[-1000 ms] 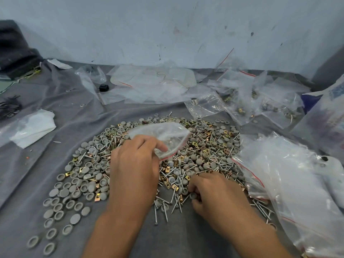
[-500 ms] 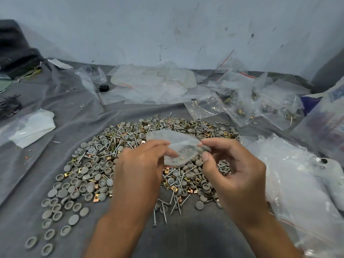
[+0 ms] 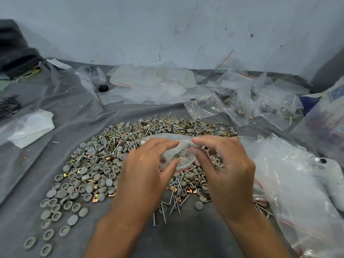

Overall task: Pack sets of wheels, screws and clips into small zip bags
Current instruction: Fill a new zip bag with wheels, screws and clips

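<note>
1. Bare grey cloth near the body, between the forearms: easy way in.
2. The spread heap of grey wheels, screws and brass clips covers the middle.
3. Crinkly clear plastic bags crowd the right side.
4. Flat empty zip bags clutter the back by the wall.

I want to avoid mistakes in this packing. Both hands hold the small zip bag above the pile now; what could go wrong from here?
1. The small zip bag is pinched only at its edges by the left hand and right hand; if it tips, the parts inside may fall back into the pile of wheels, screws and clips directly below.
2. The screws look sharp and could pierce the thin plastic.
3. The parts lie mixed, so a set might be miscounted.
</note>
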`<state>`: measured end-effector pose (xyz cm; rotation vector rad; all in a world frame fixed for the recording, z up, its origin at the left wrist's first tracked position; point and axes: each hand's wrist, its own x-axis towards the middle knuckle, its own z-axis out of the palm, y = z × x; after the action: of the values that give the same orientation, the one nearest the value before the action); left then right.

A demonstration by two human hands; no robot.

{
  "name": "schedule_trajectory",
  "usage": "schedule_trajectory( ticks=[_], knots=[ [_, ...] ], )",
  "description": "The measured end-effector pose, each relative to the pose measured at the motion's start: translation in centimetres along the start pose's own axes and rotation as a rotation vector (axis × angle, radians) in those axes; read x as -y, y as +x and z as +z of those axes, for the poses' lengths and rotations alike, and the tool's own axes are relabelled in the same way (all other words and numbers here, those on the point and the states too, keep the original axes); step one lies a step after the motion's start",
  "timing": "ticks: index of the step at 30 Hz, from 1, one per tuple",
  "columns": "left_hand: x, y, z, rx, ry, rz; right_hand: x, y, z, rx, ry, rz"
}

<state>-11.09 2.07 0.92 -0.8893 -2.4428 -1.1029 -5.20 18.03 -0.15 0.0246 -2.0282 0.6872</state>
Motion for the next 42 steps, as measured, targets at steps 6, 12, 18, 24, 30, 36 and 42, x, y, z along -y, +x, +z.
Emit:
schedule_trajectory(
  ticks=[6,12,18,24,30,36,42],
  knots=[
    [0.0,0.0,0.1,-0.072,-0.004,0.014,0.6,0.1,0.1,0.167,-0.024,0.069],
    [0.1,0.1,-0.7,-0.106,0.054,-0.033,-1.0,0.4,-2.6,0.731,-0.115,0.387],
    [0.0,0.0,-0.5,-0.093,0.047,-0.031,-0.3,-1.0,-2.3,1.135,-0.475,0.409],
    [-0.3,0.2,-0.4,-0.080,0.038,-0.040,0.6,-1.8,-2.3,1.071,-0.556,0.289],
    [-0.7,0.1,-0.6,-0.068,0.031,-0.055,0.3,-1.6,-2.3,1.020,-0.548,0.365],
    [-0.4,0.2,-0.6,-0.061,0.019,-0.077,-0.5,-2.2,-2.2,1.006,-0.486,0.356],
    [-0.1,0.1,-0.5,-0.047,0.012,-0.074,-1.2,-1.8,-2.2,0.831,-0.237,0.443]
  ],
)
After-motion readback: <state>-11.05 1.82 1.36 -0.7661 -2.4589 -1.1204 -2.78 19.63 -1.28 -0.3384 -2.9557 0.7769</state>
